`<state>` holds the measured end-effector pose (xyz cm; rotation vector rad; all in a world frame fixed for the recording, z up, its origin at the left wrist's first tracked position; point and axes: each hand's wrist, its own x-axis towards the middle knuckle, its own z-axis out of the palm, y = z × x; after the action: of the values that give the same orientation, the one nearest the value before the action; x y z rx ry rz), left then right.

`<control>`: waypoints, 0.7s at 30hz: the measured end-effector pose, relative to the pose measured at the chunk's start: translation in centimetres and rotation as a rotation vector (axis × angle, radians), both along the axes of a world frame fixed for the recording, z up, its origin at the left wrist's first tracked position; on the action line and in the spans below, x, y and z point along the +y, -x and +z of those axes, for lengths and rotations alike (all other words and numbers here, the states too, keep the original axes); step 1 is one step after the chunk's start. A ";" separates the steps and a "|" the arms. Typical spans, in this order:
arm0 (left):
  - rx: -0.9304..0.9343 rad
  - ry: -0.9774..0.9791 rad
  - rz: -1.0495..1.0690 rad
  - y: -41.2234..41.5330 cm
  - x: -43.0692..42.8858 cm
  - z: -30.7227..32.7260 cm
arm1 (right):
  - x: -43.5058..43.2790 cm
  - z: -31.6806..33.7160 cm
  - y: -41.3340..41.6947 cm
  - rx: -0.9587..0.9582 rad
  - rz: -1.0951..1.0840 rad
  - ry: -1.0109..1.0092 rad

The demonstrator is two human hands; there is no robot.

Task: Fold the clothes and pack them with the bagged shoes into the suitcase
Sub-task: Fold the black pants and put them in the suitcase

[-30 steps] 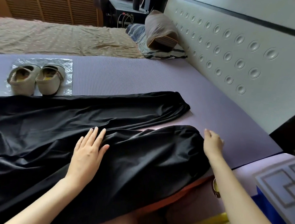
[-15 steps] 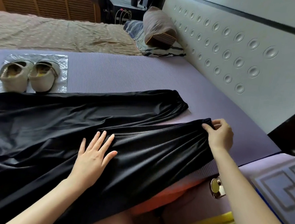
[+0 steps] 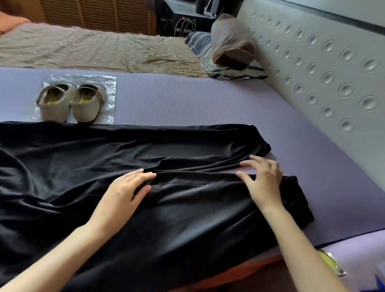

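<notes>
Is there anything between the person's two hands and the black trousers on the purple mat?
Nothing visible does. The left hand and the right hand both rest directly on the black trousers.

We see bare mat (image 3: 191, 99) beyond trousers (image 3: 91, 172); shoes (image 3: 72, 102) block far left, headboard (image 3: 332, 76) walls right.

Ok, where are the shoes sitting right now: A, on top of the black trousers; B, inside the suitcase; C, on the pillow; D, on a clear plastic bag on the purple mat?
D: the shoes stand on the flat clear plastic bag on the purple mat, not yet inside it.
</notes>
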<state>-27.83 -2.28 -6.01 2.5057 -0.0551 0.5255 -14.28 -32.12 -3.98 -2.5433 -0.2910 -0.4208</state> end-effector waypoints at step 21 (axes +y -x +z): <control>0.597 -0.229 0.585 6.5 17.8 -2.6 | 16.9 -3.8 6.3 0.291 0.571 0.486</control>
<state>-34.31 15.54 -8.61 2.7845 0.9069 -0.0405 -20.57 -15.25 -7.73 -2.7582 -1.0755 0.2699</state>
